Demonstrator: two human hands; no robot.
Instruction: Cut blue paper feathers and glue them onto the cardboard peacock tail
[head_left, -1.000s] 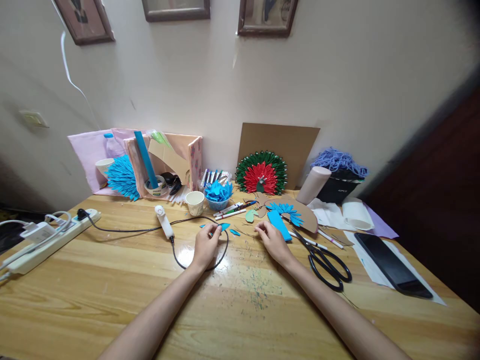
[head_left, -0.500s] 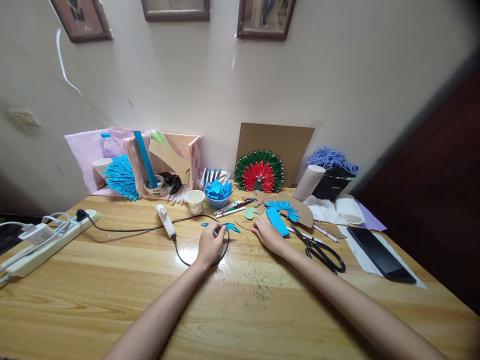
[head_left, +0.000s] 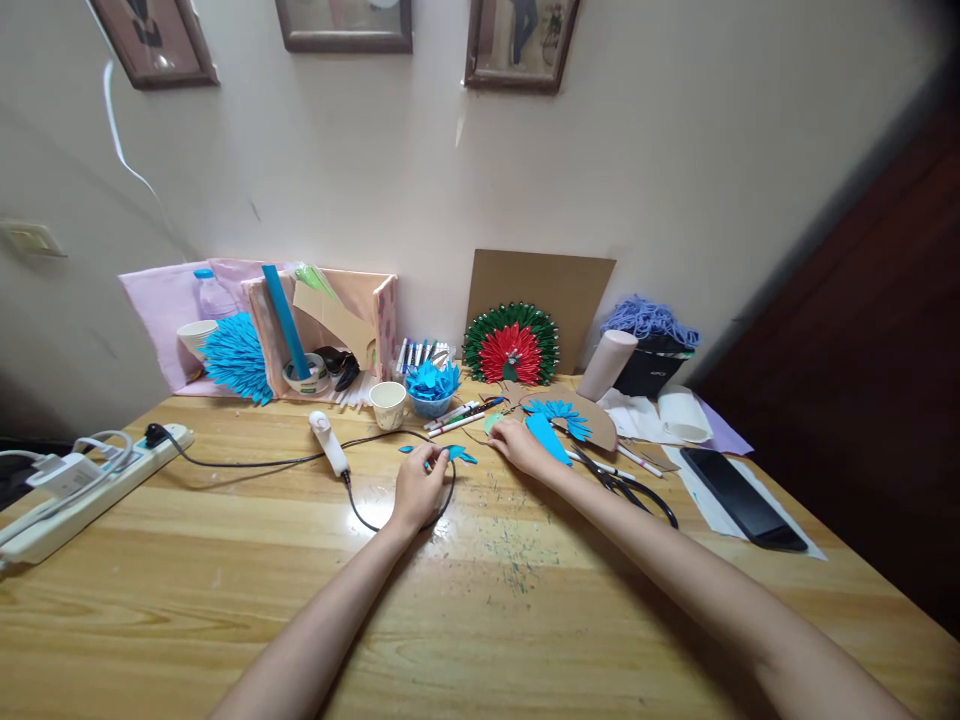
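Blue paper pieces (head_left: 461,454) show at the fingertips of my left hand (head_left: 420,488), which is closed on one of them near the table's middle. My right hand (head_left: 517,445) is closed at the fingertips beside a light green paper piece (head_left: 492,423); what it pinches, if anything, is too small to name. Just right of it lie a folded blue paper strip (head_left: 547,438) and black scissors (head_left: 630,488). Behind is a cardboard disc (head_left: 600,425) with blue paper petals (head_left: 562,415) on it.
A white glue gun (head_left: 328,443) stands at left, its black cord looping around my left hand. Behind are a paper cup (head_left: 388,405), a bowl of blue pieces (head_left: 433,388), markers (head_left: 457,422) and a red-green peacock craft (head_left: 513,345). A phone (head_left: 742,498) lies right, a power strip (head_left: 97,495) left.
My right hand has moved slightly left and up, closer to the green piece, partly covering it. My left hand stays near the blue pieces. The whole view has shifted a little.
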